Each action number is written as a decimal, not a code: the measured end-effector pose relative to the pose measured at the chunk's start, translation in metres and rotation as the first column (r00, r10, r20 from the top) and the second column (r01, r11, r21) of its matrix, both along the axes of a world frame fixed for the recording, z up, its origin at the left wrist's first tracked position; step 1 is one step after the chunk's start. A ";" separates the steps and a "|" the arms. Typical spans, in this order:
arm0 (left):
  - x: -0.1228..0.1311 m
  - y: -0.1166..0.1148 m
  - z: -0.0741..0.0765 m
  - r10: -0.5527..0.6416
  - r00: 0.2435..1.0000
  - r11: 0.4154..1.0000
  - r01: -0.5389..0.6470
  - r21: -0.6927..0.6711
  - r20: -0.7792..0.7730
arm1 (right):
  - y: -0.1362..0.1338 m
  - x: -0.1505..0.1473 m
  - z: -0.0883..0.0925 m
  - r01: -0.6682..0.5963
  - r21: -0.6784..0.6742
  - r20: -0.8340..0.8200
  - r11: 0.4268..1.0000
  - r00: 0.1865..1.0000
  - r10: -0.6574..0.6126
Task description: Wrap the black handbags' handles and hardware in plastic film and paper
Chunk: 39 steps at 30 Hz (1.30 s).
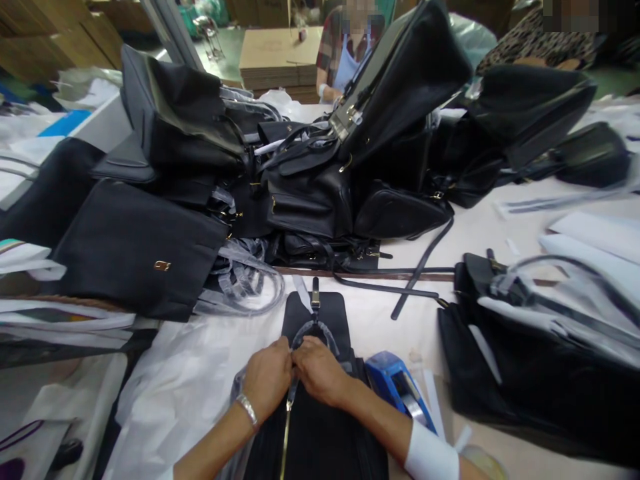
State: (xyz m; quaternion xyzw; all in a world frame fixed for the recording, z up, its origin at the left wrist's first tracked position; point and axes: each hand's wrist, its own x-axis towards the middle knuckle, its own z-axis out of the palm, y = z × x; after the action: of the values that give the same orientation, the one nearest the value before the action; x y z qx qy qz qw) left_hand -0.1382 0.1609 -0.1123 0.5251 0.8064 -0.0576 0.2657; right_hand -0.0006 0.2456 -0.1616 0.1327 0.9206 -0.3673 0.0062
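A black backpack [330, 427] lies on the work surface in front of me, its flap [330, 307] with a small buckle pointing away and a gold zipper running toward me. Over its top, both hands meet with fingers pinched together. My left hand [270, 372], with a silver bracelet at the wrist, closes on the film-wrapped strap [324, 329] near the zipper's end. Right beside it my right hand [320, 368] is closed on the same strap, which loops up beyond the knuckles. The fingertips are partly hidden. A blue tape dispenser [400, 387] stands just right of the backpack.
Black bags [310, 200] are heaped across the back of the table, loose straps trailing toward me. Another black bag [540, 373] with wrapped handles sits at right. White wrapping sheets [170, 393] and a pale bin [100, 393] are at left. A person [345, 53] stands beyond the heap.
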 end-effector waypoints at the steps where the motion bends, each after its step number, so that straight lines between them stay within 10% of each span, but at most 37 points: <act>1: 0.001 0.003 -0.001 -0.012 1.000 1.000 0.012 -0.009 0.005 | 0.001 0.000 -0.001 0.003 -0.006 0.000 1.000 1.000 -0.003; 25: 0.014 0.034 -0.028 -0.028 0.993 0.998 0.033 -0.047 0.114 | 0.013 0.012 -0.004 0.268 -0.231 -0.029 0.935 0.959 -0.282; 39: -0.010 0.008 -0.021 0.071 0.996 0.996 -0.068 -0.053 0.057 | 0.020 0.029 -0.023 0.294 -0.084 0.113 0.952 0.952 -0.284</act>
State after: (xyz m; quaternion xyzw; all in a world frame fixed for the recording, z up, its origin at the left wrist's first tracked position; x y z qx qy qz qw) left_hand -0.1479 0.1691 -0.1331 0.4912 0.8144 -0.0537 0.3043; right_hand 0.0288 0.2653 -0.1844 0.2838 0.8702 -0.4026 0.0051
